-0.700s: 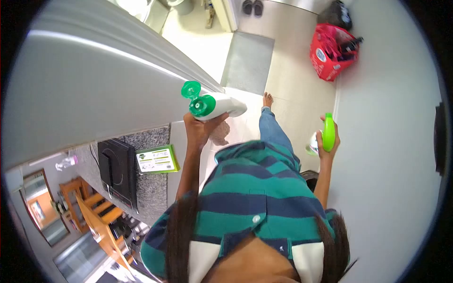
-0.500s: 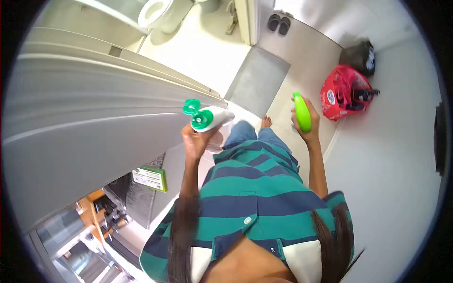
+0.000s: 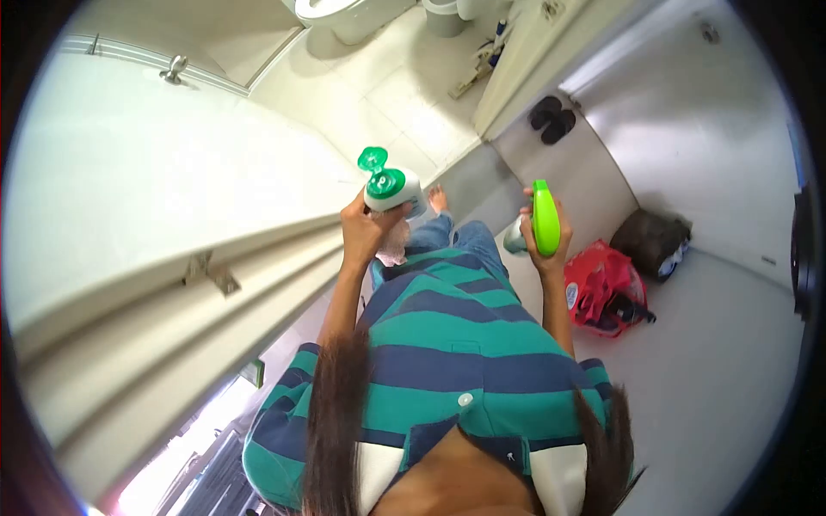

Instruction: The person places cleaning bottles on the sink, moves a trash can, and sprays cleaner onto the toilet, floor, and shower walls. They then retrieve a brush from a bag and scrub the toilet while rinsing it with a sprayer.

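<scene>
My left hand (image 3: 368, 225) is wrapped round a white bottle (image 3: 413, 196) whose green flip-top cap (image 3: 385, 182) stands open, the lid tipped back. Just below that hand hangs a pale pink cloth (image 3: 394, 245), partly hidden by the wrist and bottle. In my right hand (image 3: 551, 254) is a spray bottle (image 3: 545, 219) with a lime-green head pointing forward. Its pale body shows beneath, to the left of the fingers. Both bottles are held up in front of the body, apart from each other.
A white door (image 3: 198, 163) with a latch runs along my left. Ahead lies a tiled bathroom floor (image 3: 379, 90) with a toilet (image 3: 353, 21) and a bin (image 3: 445, 17). Dark sandals (image 3: 552, 119), a red bag (image 3: 602, 288) and a dark bag (image 3: 651, 243) stand to the right.
I have stepped forward to the bathroom doorway, and the view has turned. The door now fills the left side. Both bottles stay in my hands, and the green flip-top is still open.
</scene>
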Available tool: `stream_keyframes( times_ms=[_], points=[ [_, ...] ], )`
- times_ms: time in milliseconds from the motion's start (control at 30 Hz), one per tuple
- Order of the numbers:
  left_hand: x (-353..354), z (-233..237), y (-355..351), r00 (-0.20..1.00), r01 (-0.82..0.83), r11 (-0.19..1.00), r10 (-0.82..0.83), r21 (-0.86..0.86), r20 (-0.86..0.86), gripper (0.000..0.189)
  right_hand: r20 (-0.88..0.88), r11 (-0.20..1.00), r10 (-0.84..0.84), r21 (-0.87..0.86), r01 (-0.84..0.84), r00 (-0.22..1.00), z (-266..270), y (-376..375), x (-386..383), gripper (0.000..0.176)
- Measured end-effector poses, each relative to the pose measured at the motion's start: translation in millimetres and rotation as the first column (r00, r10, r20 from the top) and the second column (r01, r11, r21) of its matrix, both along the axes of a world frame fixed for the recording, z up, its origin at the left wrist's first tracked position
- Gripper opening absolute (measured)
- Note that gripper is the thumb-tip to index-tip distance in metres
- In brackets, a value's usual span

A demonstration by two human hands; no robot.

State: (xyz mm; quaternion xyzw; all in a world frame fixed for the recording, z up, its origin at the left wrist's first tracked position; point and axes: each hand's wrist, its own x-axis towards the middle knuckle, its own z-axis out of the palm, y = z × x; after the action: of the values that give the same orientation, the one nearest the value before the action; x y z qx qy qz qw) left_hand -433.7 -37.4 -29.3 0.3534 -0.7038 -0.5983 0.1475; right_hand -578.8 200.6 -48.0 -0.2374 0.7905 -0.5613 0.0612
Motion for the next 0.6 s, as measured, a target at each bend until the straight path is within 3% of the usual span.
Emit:
stream_keyframes(
  times_ms=[67,133,267,333,367,467,500,567,600],
  points=[
    [-58.9,2.3,-28.0,0.997,0.033,0.999,-0.030,-0.036,0.077,0.039,0.020,1.000,0.023,0.004,-0.023,1.000,4.2,-16.2,-34.2,0.036],
    [-112.9,-9.8,-50.8,1.000,0.014,0.965,-0.011,-0.263,0.013,0.037,0.022,0.998,0.050,0.032,-0.050,0.999,4.9,-27.5,-56.8,0.036],
    [-217.5,-16.6,-109.7,0.984,-0.034,0.897,-0.047,-0.441,-0.171,0.038,-0.056,0.992,0.117,0.050,-0.114,0.992,-11.4,-69.2,-123.2,0.037],
    [-260.6,0.3,-130.8,0.983,-0.092,0.928,0.027,-0.360,-0.182,0.037,-0.140,0.978,0.194,0.100,-0.181,0.971,-4.5,-93.7,-150.0,0.036],
    [-281.3,7.8,-136.5,0.956,-0.122,0.947,0.032,-0.297,-0.293,0.036,0.045,0.978,0.208,0.002,-0.209,0.977,-4.7,-105.4,-161.1,0.036],
    [-335.5,23.0,-159.0,0.909,-0.180,0.966,0.091,-0.186,-0.407,0.033,-0.100,0.971,0.232,-0.039,-0.237,0.968,-0.5,-158.6,-213.4,0.035],
    [-344.4,34.2,-162.8,0.928,-0.196,0.952,0.103,-0.235,-0.358,0.032,-0.048,0.974,0.214,-0.066,-0.216,0.976,10.9,-175.7,-225.8,0.036],
    [-358.6,29.0,-173.7,0.891,-0.221,0.960,0.127,-0.172,-0.437,0.033,0.019,0.979,0.172,-0.116,-0.169,0.985,20.4,-208.9,-257.6,0.034],
    [-366.6,28.3,-182.1,0.866,-0.235,0.961,0.138,-0.147,-0.482,0.033,-0.049,0.960,0.117,-0.248,-0.126,0.992,30.1,-229.7,-272.1,0.033]
  ],
)
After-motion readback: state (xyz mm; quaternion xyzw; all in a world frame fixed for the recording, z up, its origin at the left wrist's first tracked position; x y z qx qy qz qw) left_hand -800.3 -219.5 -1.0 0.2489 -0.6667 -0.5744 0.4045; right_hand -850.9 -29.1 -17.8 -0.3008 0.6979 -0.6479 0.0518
